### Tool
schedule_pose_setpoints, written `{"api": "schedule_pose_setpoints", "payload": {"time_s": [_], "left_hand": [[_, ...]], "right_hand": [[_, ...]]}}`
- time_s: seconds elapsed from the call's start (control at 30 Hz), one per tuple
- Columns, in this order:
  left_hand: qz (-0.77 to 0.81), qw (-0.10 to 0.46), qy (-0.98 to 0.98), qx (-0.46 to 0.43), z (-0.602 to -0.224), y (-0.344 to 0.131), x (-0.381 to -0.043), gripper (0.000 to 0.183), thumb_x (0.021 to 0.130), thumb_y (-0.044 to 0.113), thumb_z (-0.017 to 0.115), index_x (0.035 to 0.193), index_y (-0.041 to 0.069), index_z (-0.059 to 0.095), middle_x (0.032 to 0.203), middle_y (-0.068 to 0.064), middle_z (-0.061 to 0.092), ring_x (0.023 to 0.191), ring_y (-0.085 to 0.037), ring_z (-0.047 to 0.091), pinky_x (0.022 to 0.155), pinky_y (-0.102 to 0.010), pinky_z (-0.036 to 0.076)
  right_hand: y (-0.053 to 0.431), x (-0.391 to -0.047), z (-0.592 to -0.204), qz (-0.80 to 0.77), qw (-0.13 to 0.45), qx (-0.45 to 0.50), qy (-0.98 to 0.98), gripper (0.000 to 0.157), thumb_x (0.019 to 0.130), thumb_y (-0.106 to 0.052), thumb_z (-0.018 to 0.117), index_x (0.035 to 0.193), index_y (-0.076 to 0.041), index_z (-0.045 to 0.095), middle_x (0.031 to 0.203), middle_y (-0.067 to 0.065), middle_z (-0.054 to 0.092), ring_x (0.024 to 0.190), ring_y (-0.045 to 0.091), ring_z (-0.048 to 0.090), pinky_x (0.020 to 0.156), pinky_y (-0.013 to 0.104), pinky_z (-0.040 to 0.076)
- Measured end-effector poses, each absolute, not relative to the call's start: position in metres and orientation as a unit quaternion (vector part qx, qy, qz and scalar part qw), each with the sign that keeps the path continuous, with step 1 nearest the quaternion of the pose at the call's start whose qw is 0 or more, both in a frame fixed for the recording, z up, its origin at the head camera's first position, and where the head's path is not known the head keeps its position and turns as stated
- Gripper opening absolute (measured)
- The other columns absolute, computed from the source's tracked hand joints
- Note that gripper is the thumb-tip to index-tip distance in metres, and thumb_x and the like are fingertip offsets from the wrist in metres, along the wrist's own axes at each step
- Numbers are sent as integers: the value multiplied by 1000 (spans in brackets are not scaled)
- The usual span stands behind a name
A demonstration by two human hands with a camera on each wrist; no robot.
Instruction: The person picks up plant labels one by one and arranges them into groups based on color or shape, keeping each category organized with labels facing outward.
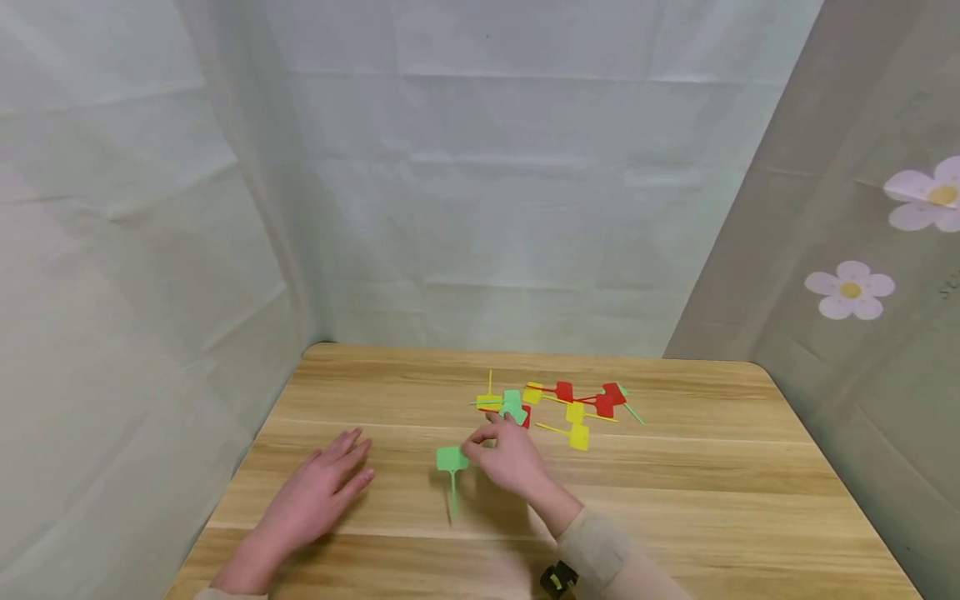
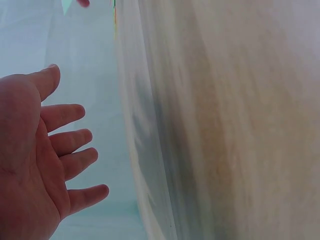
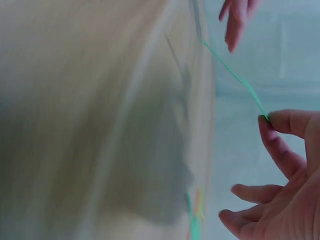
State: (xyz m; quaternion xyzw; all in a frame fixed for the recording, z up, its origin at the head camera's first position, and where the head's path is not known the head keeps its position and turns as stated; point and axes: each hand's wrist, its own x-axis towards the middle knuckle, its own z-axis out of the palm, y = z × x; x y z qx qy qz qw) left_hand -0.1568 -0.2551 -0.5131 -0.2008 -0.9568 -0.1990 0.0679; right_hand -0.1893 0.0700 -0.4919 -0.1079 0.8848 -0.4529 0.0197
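My right hand (image 1: 510, 458) pinches one corner of a green plant label (image 1: 452, 458) between thumb and index finger. Its flat square head is at the top and its thin stem points down toward the table's near side. Seen edge-on in the right wrist view, the label (image 3: 250, 90) slants away from the fingertips, while the other fingers stay spread. To the left, my left hand (image 1: 318, 492) hovers over the wood holding nothing. Its fingers are spread and extended in the left wrist view.
Beyond my right hand, several loose plant labels overlap on the wooden table (image 1: 712, 500): yellow ones (image 1: 578, 437), red ones (image 1: 565, 391) and green ones (image 1: 512, 400). Pale cloth (image 1: 487, 208) hangs behind and at both sides. A small black object (image 1: 558, 577) sits by my right sleeve.
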Motion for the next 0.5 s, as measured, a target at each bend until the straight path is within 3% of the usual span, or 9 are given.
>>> {"api": "schedule_pose_setpoints", "payload": {"time_s": [0.33, 0.5], "left_hand": [[-205, 68, -957, -195, -511, -258, -154, 54, 107, 32, 67, 150, -1, 60, 162, -25, 46, 149, -46, 44, 118, -70, 35], [-204, 66, -958, -191, -511, -259, -154, 54, 108, 33, 66, 150, -1, 60, 162, -25, 46, 150, -45, 43, 118, -71, 35]], "right_hand": [[2, -190, -519, -499, 31, -53, 864, 12, 90, -27, 80, 83, -20, 86, 159, 25, 50, 157, 55, 22, 124, 68, 27], [-19, -191, -526, -488, 29, -47, 871, 12, 90, -29, 81, 81, -21, 86, 162, 24, 46, 158, 55, 19, 123, 64, 32]]}}
